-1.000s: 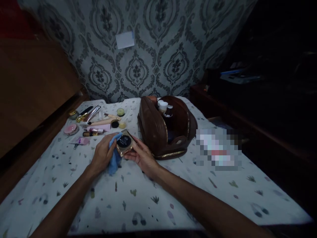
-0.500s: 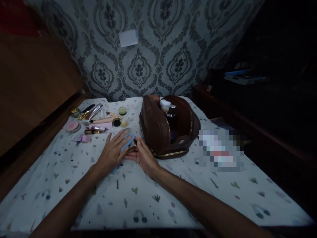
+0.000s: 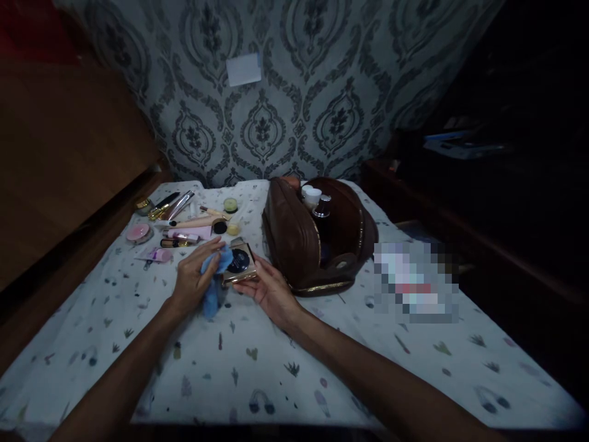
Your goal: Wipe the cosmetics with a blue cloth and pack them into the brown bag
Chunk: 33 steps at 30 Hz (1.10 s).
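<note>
My left hand (image 3: 197, 273) is closed on a crumpled blue cloth (image 3: 211, 299), part of which hangs down over the table cover. The cloth's upper end lies against the left side of a gold-edged makeup compact (image 3: 238, 260) with a dark round centre. My right hand (image 3: 275, 293) grips that compact by its right side, thumb on top and fingers beneath. Just to the right stands a brown cosmetic bag (image 3: 292, 239), unzipped, with white-capped and silver-capped containers (image 3: 317, 201) showing inside.
Several cosmetics lie at the back left, among them a pink round compact (image 3: 139, 232), a pink tube (image 3: 159, 254), a brush (image 3: 196, 222) and a green-lidded jar (image 3: 230, 205). A wooden panel (image 3: 69, 153) borders the left, patterned wallpaper the back. A blurred-out item (image 3: 414, 282) lies right.
My left hand has slid left with the blue cloth, uncovering the compact's top. The right hand still holds the compact, now more fully in view. The whole view has shifted slightly.
</note>
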{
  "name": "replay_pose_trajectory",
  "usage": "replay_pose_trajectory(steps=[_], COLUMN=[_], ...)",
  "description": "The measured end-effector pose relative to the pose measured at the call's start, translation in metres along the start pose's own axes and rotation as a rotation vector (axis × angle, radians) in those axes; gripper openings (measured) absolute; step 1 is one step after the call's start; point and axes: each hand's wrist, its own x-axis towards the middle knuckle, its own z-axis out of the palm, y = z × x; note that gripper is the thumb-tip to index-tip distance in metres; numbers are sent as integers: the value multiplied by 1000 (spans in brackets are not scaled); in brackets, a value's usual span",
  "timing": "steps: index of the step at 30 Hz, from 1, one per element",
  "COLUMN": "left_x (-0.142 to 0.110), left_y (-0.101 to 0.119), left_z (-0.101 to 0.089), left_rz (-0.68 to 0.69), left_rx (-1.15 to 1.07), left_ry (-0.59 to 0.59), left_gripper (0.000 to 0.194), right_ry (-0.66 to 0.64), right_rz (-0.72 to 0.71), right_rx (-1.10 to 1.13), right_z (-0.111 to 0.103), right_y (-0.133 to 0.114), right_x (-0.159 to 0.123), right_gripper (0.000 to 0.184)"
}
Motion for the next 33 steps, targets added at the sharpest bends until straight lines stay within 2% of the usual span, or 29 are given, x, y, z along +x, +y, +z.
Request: replay_pose_trajectory(steps=[3,8,10,12,17,20,22,24,27,30,33], left_x=[-1,-5,-6,-5,-2,-1,0,0,-1,-3,-5], left_y=[-6,0,4,6,11,14,16,17,18,16,15], left_z=[2,8,9,9,10,11,10,10,11,13,13], left_rz=[-69,73,90,31,-241,-355,-375,-377,-374,-315,-143], left_rx=[59,49,14,-33,-212,-309,-321,-311,-289,-265,-228], left_ry=[23,-29,-28,-20,-58,-75,-49,-4,37,-4,-113], left_gripper=[32,31,30,30,43,49,46,42,41,46,57], right_ry=[-14,28,56,72,38,19,17,31,76,111,119], right_rz=[-7,-21,-18,-7,129,219,249,245,218,193,140], right_rx=[26,89,127,174,216,186,152,118,92,108,146], right_z=[1,3,4,5,7,6,4,2,-1,-1,2], right_y=[-1,-1,-1,-3,-11,-13,-11,-8,-4,-4,-7], right_x=[-1,-1,-1,-1,-2,-2,-1,-1,-2,-2,-1], right_gripper=[45,39,36,30,12,13,14,14,25,28,31])
